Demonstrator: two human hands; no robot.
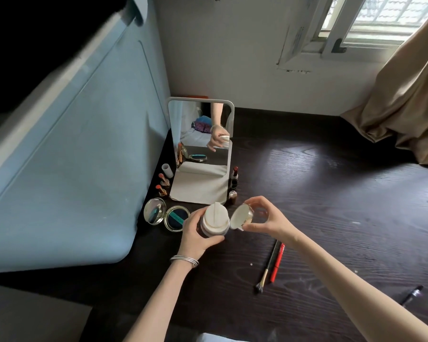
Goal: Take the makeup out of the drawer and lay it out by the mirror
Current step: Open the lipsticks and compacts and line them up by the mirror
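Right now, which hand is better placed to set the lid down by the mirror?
The right hand: it already pinches the lid, with bare table beside the mirror. The left hand grips the jar.

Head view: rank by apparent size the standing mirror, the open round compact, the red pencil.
1. White-framed standing mirror, largest.
2. Open gold-rimmed round compact.
3. Thin red pencil: longer than one compact half, smaller in area; it lies nearer the camera.
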